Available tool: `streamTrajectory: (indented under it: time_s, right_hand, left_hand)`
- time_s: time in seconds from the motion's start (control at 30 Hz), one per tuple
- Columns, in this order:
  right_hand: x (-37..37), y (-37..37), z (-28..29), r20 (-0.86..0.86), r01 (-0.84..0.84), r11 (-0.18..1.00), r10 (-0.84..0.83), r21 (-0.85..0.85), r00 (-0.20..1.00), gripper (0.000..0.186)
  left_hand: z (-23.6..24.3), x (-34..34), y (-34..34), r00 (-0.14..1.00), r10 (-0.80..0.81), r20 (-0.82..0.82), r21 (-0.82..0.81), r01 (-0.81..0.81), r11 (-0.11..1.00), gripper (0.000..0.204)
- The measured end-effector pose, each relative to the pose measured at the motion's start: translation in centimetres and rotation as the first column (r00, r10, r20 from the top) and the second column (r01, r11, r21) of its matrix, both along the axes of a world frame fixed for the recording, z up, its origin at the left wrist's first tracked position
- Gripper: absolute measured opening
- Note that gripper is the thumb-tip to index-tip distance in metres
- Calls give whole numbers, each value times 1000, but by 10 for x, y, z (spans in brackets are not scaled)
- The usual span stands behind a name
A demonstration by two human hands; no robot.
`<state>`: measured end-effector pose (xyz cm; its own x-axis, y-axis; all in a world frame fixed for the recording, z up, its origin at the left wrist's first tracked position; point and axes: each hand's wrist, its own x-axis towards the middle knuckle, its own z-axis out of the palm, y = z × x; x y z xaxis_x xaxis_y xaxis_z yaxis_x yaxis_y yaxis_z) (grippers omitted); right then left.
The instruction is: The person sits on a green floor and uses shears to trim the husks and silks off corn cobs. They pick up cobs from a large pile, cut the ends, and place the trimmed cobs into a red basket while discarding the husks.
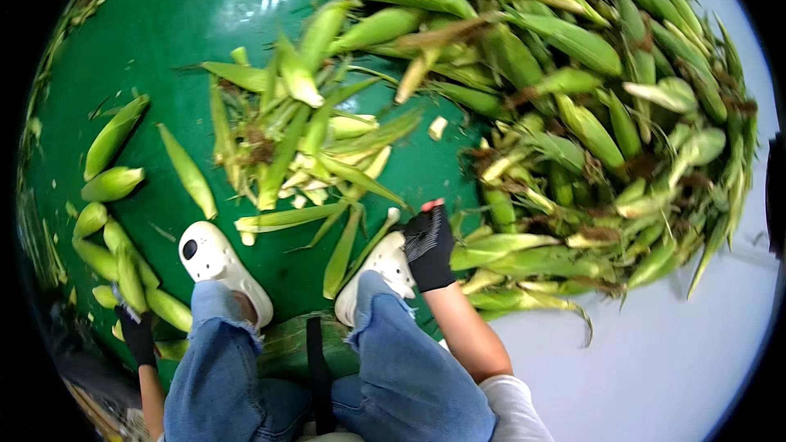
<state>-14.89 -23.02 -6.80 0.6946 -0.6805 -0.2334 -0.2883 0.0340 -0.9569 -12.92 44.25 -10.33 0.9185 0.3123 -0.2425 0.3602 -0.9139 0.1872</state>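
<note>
My left hand [138,337], in a black fingerless glove, reaches down at the lower left beside several husk-covered corn ears. One green ear of corn [128,280] lies right above its fingers; the blurred fingers do not show whether they grip it. My right hand [429,247], in a black glove with bare fingertips, is by my right shoe, at the near left edge of a big heap of unhusked corn [565,123]. Its fingers are curled together, and whatever they may hold is hidden. Between my hands, past my shoes, lies a pile of stripped husks [286,131].
My white clogs [225,266] rest on a green floor covering [164,24]. More corn ears [115,143] lie at the left. A pale surface [606,368] borders the heap at the right. A cut stub [438,128] lies between husks and heap.
</note>
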Motion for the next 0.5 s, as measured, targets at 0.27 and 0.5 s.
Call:
streamTrajectory:
  time_s: [0.27, 0.5]
  right_hand:
    - [-102, -63, 14, -457, -383, 530, -11, -757, 889, 25]
    - [-117, -131, -12, -880, -870, -188, 236, -457, 411, 38]
  left_hand:
    - [-11, 22, 52, 989, 149, -26, 195, -141, 971, 69]
    - [16, 99, -54, 934, -266, 239, -15, 278, 961, 63]
